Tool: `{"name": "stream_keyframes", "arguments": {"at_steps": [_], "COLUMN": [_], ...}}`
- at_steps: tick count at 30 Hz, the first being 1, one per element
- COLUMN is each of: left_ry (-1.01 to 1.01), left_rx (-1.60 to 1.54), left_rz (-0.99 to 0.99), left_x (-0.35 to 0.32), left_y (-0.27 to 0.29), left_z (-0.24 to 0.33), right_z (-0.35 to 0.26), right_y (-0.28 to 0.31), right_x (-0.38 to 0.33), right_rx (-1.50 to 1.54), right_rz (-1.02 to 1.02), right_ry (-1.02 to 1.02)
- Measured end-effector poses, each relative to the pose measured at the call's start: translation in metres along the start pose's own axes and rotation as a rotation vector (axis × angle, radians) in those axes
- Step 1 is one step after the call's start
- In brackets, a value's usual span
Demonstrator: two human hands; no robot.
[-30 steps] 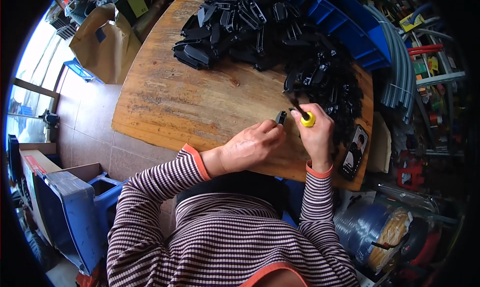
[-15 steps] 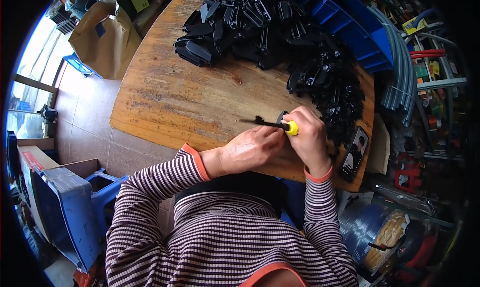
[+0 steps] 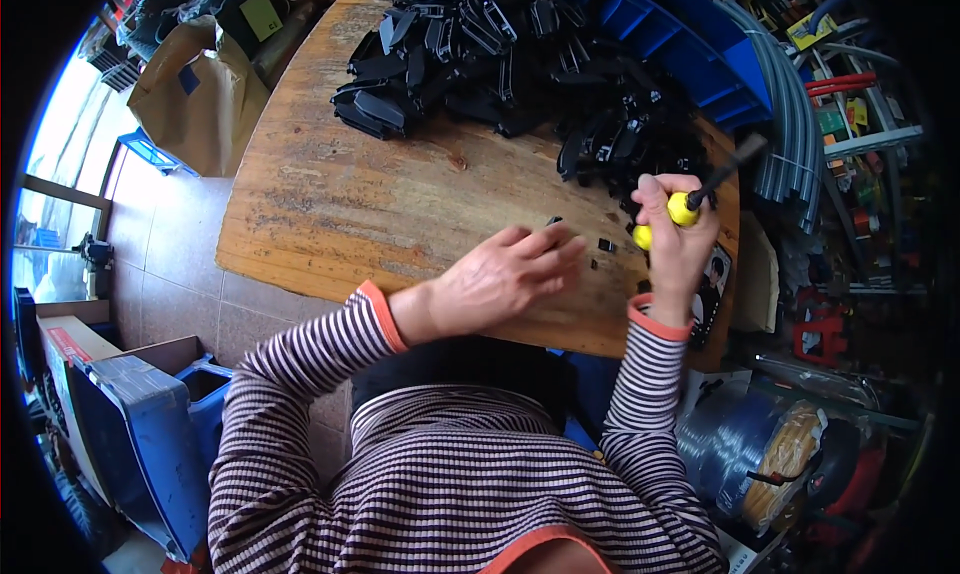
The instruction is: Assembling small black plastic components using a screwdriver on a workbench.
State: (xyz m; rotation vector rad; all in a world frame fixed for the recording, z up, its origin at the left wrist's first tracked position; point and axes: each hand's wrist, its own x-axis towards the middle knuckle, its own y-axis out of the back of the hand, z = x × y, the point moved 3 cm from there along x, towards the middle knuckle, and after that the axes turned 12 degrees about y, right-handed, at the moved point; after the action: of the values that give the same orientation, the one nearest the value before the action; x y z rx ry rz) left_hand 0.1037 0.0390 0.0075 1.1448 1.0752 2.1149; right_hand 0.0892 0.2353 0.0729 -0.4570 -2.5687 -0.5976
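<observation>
My right hand [image 3: 680, 244] is wrapped round the yellow handle of a screwdriver [image 3: 683, 209] at the table's right side. Its dark shaft points up and away to the right. My left hand [image 3: 510, 279] is spread low over the near part of the table, fingers apart and slightly bent. A small dark piece [image 3: 554, 220] shows just beyond its fingertips; whether they touch it I cannot tell. Small black bits [image 3: 606, 245] lie on the wood between my hands. Past them is a heap of small black plastic parts [image 3: 625, 139], beside a larger pile of long black plastic parts [image 3: 450, 54].
The worn wooden table [image 3: 330, 194] has a curved left edge. Blue bins [image 3: 690, 44] stand at its far right. A phone [image 3: 712, 289] lies by the right edge, partly behind my right hand. Grey tubing [image 3: 790, 124] hangs beyond; a paper bag [image 3: 195, 104] stands at left.
My right hand has moved right and away from my left, swinging the screwdriver's shaft from pointing left to pointing up right. The left hand's fingers have opened out. Small bits now show on the table.
</observation>
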Motion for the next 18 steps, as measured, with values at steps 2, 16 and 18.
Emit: {"name": "stream_keyframes", "arguments": {"at_steps": [2,16,18], "left_ry": [-0.156,0.455,0.445], "left_rx": [0.100,0.383,0.411], "left_rz": [-0.069,0.061,0.046], "left_x": [0.011,0.087,0.079], "left_y": [-0.008,-0.013,-0.013], "left_z": [-0.009,-0.104,-0.107], "right_z": [0.013,0.032,0.037], "right_y": [0.020,0.019,0.018], "right_x": [-0.013,-0.031,-0.030], "right_rx": [-0.195,-0.444,-0.446], "right_rz": [-0.171,-0.596,-0.679], "right_ry": [0.078,0.111,0.106]}}
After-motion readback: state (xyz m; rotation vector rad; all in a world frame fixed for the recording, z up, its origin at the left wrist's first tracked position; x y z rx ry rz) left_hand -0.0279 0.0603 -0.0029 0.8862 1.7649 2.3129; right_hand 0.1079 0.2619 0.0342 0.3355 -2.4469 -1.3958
